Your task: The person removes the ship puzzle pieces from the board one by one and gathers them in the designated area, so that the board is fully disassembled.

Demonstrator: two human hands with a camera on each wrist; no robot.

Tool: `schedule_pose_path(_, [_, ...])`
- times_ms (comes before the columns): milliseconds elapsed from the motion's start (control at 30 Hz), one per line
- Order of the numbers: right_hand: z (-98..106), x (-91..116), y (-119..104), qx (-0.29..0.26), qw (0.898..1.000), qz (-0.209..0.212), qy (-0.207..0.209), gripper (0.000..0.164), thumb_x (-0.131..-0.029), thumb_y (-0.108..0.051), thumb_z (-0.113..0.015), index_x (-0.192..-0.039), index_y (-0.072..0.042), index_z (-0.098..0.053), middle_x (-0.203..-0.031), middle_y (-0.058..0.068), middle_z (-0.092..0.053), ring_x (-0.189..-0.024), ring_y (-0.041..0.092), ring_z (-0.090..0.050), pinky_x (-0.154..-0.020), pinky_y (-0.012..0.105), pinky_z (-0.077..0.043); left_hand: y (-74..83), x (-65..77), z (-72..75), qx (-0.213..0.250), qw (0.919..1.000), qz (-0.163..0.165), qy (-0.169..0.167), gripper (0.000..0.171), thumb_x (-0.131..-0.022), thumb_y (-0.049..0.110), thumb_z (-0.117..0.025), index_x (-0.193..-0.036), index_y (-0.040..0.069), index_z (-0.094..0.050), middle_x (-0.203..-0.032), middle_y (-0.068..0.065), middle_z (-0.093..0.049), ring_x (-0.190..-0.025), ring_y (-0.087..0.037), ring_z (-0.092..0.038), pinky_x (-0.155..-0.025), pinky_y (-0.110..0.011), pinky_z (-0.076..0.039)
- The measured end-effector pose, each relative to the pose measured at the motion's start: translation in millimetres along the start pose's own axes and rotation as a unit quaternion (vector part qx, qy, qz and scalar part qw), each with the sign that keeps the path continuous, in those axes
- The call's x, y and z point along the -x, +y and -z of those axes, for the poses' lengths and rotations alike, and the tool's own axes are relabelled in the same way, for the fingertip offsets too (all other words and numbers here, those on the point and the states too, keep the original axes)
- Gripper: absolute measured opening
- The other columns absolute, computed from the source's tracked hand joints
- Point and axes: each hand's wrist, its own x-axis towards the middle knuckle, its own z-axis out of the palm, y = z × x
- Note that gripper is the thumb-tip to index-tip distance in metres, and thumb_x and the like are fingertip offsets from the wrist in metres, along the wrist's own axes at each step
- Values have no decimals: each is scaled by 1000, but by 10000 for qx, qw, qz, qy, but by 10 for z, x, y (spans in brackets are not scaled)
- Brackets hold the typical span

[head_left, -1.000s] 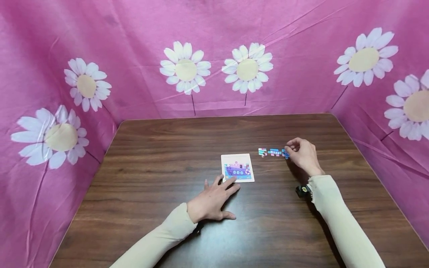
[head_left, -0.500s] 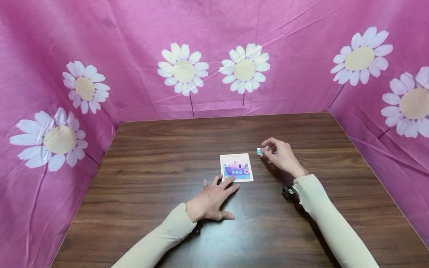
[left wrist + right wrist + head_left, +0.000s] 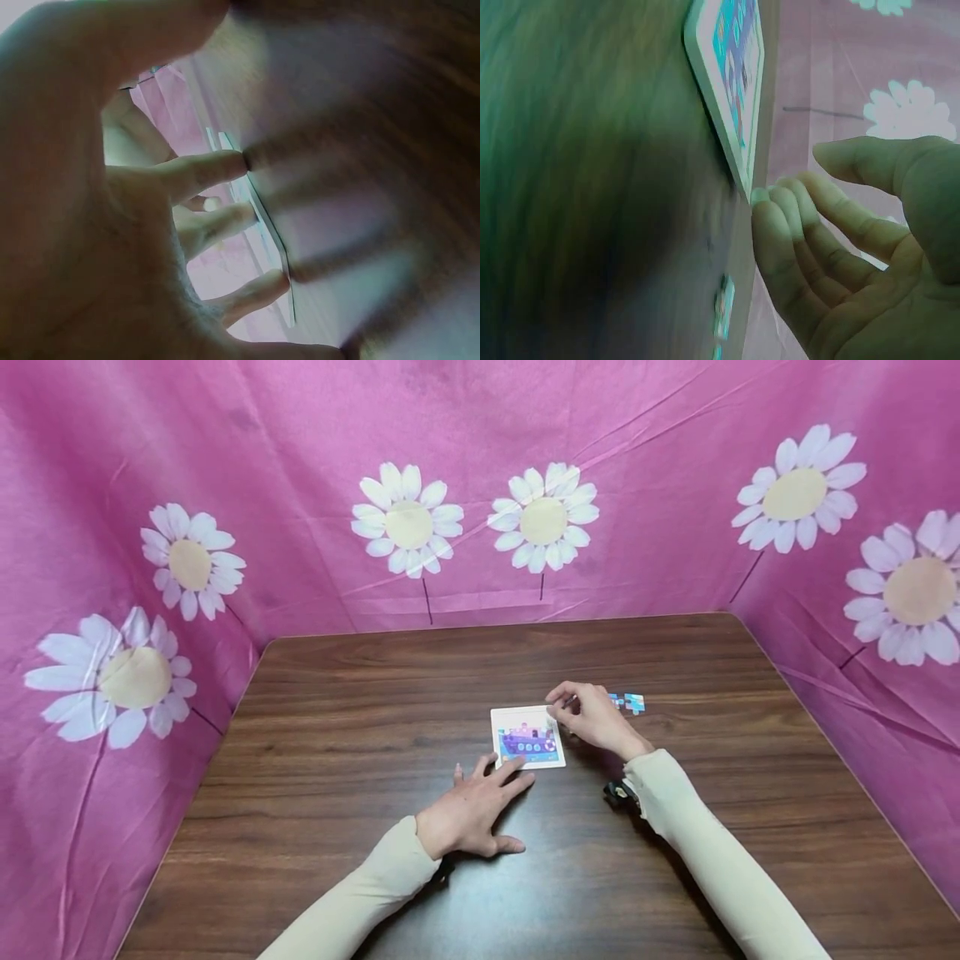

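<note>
A small white-framed jigsaw puzzle (image 3: 517, 715) with a purple ship picture lies mid-table; its upper strip is pale and bare. My left hand (image 3: 472, 810) is spread flat, fingertips on the puzzle's lower edge, thumb out to the right. In the left wrist view those fingertips meet the frame's rim (image 3: 270, 225). My right hand (image 3: 594, 718) is at the upper right corner of the puzzle, fingers bent loosely. The right wrist view shows its thumb (image 3: 855, 161) apart from the fingers, with nothing visible between them. Puzzle pieces (image 3: 634, 702) lie just beyond this hand, partly hidden by it.
The brown wood-grain table (image 3: 337, 710) runs back to a pink curtain (image 3: 300, 460) printed with white daisies, which also closes off both sides. A black device (image 3: 619, 794) sits at my right wrist.
My right hand has moved left from the rightmost puzzle piece, across the row, to the puzzle's corner. The rightmost piece shows again. My left hand stays in place.
</note>
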Motion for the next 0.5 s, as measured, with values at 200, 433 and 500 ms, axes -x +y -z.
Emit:
schedule_pose_path(200, [-170, -35, -77, 58, 9994, 243, -254, 15, -99, -14, -70, -108, -4, -77, -89, 5, -75, -75, 12, -64, -72, 25, -51, 2, 7, -4, -25, 10000, 43, -82, 99, -83, 67, -77, -164, 27, -35, -174, 0, -25, -155, -41, -31, -105, -77, -41])
schedule_pose_path(433, [-283, -66, -166, 68, 9978, 329, -578, 15, -97, -13, -71, -107, -5, -78, -89, 5, -74, -79, 12, -64, -76, 27, -52, 3, 10, -1, -77, 9999, 13, -81, 102, -81, 69, -77, -164, 27, -35, -175, 0, -24, -156, -39, -30, -104, -76, -43])
schedule_pose_path(500, [-303, -67, -184, 131, 9975, 386, -586, 15, -97, -14, -71, -107, -5, -78, -89, 4, -74, -79, 11, -64, -76, 27, -52, 3, 13, 6, -97, 9999, 11, -89, 102, -81, 70, -77, -164, 27, -35, -175, 0, -24, -156, -39, -30, -104, -76, -43])
